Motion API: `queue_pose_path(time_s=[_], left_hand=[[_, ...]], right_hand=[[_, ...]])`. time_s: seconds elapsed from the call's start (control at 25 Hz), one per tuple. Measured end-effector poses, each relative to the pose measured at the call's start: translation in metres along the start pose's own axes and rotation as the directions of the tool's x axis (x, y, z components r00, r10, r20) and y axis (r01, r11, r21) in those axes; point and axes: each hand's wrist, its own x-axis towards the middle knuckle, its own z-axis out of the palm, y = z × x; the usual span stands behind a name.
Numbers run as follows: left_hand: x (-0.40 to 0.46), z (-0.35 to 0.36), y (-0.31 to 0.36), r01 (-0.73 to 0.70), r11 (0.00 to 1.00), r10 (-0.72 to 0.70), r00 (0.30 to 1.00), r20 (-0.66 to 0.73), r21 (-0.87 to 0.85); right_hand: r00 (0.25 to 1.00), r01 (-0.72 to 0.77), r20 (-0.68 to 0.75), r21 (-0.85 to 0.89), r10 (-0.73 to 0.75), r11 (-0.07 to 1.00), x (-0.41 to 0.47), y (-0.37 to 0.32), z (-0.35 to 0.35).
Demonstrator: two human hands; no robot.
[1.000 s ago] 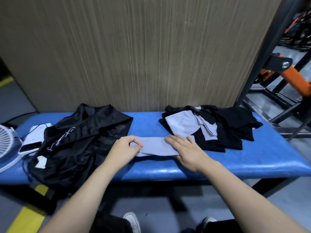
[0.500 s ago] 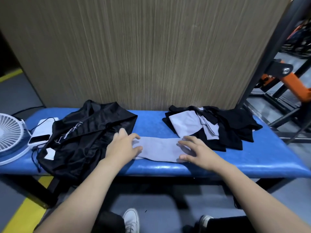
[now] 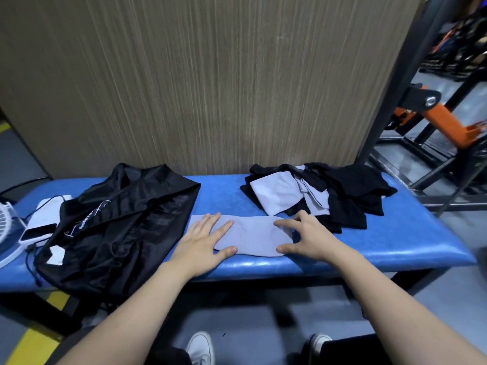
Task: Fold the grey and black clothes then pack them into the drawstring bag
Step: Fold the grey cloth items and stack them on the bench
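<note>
Lower centre of frame: left hand (image 3: 200, 241) laid flat with fingers spread on the left end of a long folded light-grey cloth strip (image 3: 251, 234), right hand (image 3: 307, 237) with fingers arched, fingertips pressing its right end, on a blue padded bench (image 3: 411, 241). Centre left: crumpled glossy black drawstring bag (image 3: 116, 227); centre right, just behind the strip: heap of black and grey clothes (image 3: 319, 194). Behind: wood-grain wall panel (image 3: 210, 80)
</note>
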Motion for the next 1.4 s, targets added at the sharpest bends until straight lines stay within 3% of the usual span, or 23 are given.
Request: queue_pose_path(time_s=[0.2,0.36,0.48,0.68,0.96,1.08,1.2,1.4], left_hand=[[0.000,0.003,0.002,-0.015,1.000,0.015,1.000,-0.014,-0.018],[-0.002,0.001,0.006,-0.024,0.999,0.024,1.000,-0.002,-0.044],[-0.010,-0.004,0.002,-0.011,1.000,0.012,1.000,0.021,-0.028],[-0.027,-0.011,0.002,0.063,0.992,-0.067,0.997,-0.034,-0.110],[-0.031,-0.006,0.000,0.060,0.984,-0.094,0.975,-0.202,-0.167],[-0.026,-0.004,0.000,0.059,0.988,-0.090,0.973,-0.213,-0.145],[-0.023,-0.004,-0.001,0.028,0.982,-0.066,0.977,-0.201,-0.185],[-0.024,-0.008,-0.009,-0.047,0.873,-0.058,0.978,-0.200,-0.486]], right_hand=[[0.997,-0.072,0.048,0.281,0.061,0.957,0.003,-0.006,0.004],[0.984,-0.159,0.012,0.504,0.178,0.849,-0.003,-0.003,-0.012],[0.983,-0.173,0.060,0.606,0.171,0.777,-0.016,0.003,-0.024],[0.980,-0.195,0.084,0.536,0.178,0.821,-0.028,0.001,-0.023],[0.955,-0.117,-0.166,0.552,0.247,0.825,-0.034,-0.015,-0.033],[0.945,-0.006,-0.284,0.488,0.165,0.873,-0.029,-0.032,-0.031],[0.949,0.098,-0.312,0.445,0.052,0.890,-0.020,-0.057,-0.025],[0.970,0.170,-0.225,0.364,-0.090,0.916,0.000,-0.102,0.005]])
